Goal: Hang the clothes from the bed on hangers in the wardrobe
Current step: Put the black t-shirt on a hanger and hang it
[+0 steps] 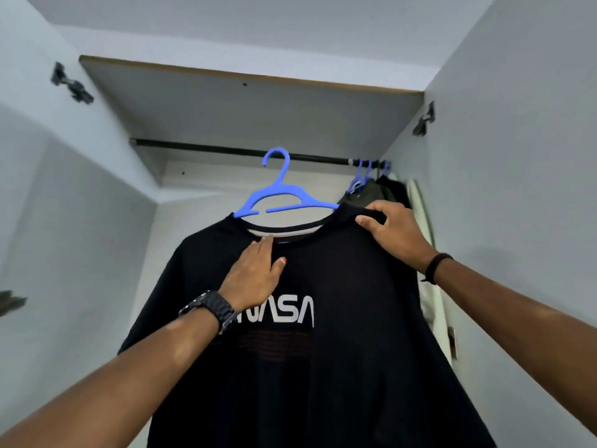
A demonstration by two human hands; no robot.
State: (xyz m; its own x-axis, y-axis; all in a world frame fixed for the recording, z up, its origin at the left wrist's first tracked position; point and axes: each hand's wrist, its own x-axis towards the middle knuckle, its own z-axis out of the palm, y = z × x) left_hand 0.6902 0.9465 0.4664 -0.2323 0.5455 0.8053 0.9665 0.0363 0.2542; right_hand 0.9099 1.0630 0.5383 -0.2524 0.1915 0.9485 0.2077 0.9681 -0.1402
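The right hand (392, 232) pinches the shoulder of the black cotton NASA T-shirt (323, 318); the left hand (255, 274) lies flat, fingers straight, just below its collar. The shirt hangs on a blue plastic hanger (281, 195) hooked at the dark wardrobe rail (226, 150). The collar should likely be centred under the hook, with both shoulders level.
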